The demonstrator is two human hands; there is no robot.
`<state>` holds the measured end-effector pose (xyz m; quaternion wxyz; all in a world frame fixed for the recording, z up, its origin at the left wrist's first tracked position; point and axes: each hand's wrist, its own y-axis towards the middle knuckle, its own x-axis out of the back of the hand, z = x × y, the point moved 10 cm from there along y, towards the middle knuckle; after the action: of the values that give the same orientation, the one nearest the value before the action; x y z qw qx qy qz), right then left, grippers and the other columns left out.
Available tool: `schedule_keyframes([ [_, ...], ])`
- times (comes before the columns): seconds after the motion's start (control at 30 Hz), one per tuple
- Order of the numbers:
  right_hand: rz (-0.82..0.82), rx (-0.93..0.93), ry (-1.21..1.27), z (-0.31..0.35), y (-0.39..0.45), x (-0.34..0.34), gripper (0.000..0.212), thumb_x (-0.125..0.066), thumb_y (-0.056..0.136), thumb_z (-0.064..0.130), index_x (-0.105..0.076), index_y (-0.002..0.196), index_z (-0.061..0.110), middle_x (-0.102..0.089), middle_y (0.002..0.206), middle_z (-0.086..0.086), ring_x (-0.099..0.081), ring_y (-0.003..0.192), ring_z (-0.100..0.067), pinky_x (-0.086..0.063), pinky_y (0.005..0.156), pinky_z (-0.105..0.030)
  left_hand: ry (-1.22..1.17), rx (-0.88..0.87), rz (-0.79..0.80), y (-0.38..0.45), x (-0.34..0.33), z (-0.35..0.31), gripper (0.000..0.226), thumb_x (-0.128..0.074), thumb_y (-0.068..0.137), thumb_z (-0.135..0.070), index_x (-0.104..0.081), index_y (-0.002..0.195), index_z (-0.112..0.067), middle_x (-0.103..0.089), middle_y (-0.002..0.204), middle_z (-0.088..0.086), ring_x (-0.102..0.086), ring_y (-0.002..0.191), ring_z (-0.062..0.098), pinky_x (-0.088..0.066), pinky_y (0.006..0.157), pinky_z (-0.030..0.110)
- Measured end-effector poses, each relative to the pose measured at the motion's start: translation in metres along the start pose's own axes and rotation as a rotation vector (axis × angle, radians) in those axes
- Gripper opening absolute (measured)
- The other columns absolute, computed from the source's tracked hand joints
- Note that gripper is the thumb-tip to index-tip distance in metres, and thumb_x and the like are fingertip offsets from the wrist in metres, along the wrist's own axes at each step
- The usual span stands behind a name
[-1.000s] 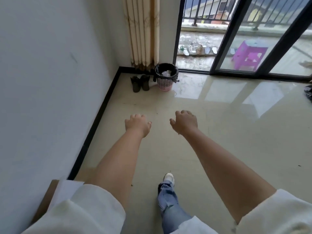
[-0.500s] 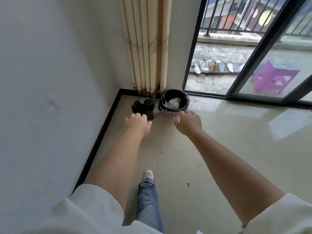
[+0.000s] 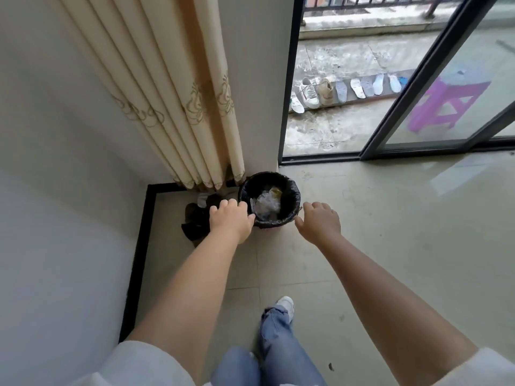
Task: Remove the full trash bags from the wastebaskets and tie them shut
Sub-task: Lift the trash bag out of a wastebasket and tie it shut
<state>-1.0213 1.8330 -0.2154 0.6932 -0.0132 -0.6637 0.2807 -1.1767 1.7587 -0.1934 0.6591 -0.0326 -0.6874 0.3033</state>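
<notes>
1. The wastebasket (image 3: 269,200) stands on the floor at mid-frame, in the corner below the curtain (image 3: 178,87) and beside the door frame; only a sliver of its body shows under the bag.
2. A black trash bag (image 3: 292,190) lines it, folded over the rim, with crumpled clear plastic and paper scraps (image 3: 264,204) inside.
3. The left hand (image 3: 230,218) reaches to the basket's left rim, fingers curled loosely downward, thumb tip at the bag's edge; it grips nothing that can be seen.
4. The right hand (image 3: 320,221) hovers at the basket's lower right, fingers spread and slightly bent, empty.
5. Dark shoes (image 3: 195,221) lie left of the basket, partly behind the left hand.
6. Upper right, the open sliding door (image 3: 418,87) shows a balcony with a row of insoles and sneakers (image 3: 345,90) and a purple stool (image 3: 446,107).
</notes>
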Motion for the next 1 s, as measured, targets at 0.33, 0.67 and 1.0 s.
schedule_keyframes([
  [0.33,0.074,-0.174,0.019,-0.035,0.161,-0.140,0.039,-0.036,0.094,0.032,-0.045,0.125,0.009,-0.050,0.131,-0.012,-0.041,0.125,-0.028,-0.035,0.098,-0.036,0.095,-0.165,0.090,0.211,-0.124,-0.019,0.045,-0.028,0.100,-0.038,-0.043,0.132,-0.011,-0.046,0.136,0.010,-0.039,0.129,0.027,-0.034,0.103,0.038],
  [0.67,-0.176,0.087,0.062,-0.026,0.276,-0.324,0.029,-0.062,0.073,0.028,-0.070,0.088,0.004,-0.070,0.087,-0.015,-0.067,0.083,-0.034,-0.053,0.074,-0.037,0.091,-0.540,-0.165,0.331,-0.318,-0.044,0.043,-0.036,0.093,-0.035,-0.060,0.112,-0.006,-0.061,0.116,0.008,-0.057,0.115,0.025,-0.041,0.096,0.035],
  [1.0,-0.563,0.515,-0.185,-0.027,0.322,-0.356,0.044,-0.048,0.077,0.047,-0.062,0.059,0.009,-0.058,0.060,-0.007,-0.056,0.057,-0.026,-0.028,0.062,-0.029,-0.005,-1.020,-0.755,0.362,-0.355,-0.072,0.039,-0.015,0.100,-0.038,-0.042,0.082,-0.015,-0.060,0.057,0.003,-0.059,0.050,0.021,-0.041,0.051,0.025],
])
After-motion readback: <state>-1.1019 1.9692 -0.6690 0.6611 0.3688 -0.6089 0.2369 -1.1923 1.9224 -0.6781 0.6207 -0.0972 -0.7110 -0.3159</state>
